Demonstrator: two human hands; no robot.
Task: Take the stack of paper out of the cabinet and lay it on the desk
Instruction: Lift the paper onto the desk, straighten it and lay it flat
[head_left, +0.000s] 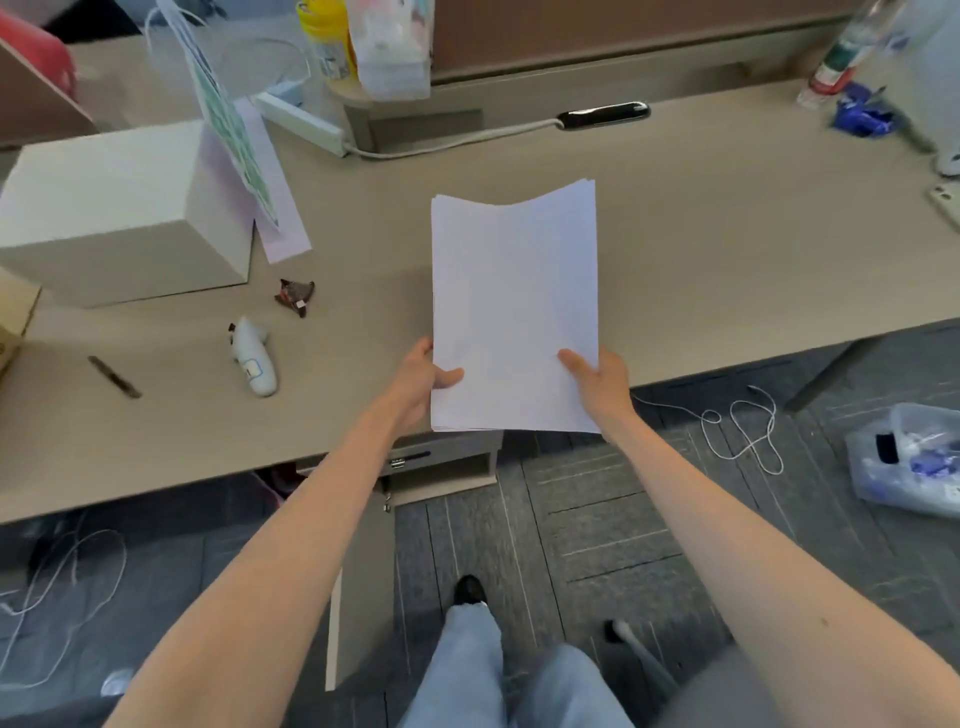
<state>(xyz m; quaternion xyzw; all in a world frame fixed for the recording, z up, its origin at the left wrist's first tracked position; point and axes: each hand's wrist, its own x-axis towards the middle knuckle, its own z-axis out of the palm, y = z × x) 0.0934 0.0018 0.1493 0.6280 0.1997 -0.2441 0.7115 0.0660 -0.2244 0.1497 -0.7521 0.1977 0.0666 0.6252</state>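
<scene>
A stack of white paper (511, 296) is held above the beige desk (727, 249), its far end sagging in the middle and reaching over the desktop, its near end sticking out past the desk's front edge. My left hand (423, 382) grips the stack's near left edge, thumb on top. My right hand (597, 382) grips the near right edge, thumb on top as well. Below the desk stands the cabinet (441, 467), with its door (358, 582) swung open toward me.
On the left of the desk stand a white box (119, 208), a small white bottle (254, 358), a dark wrapper (295, 297) and a pen (114, 376). A power strip (301, 122) and containers line the back. Cords and a plastic bag (909, 457) lie on the floor.
</scene>
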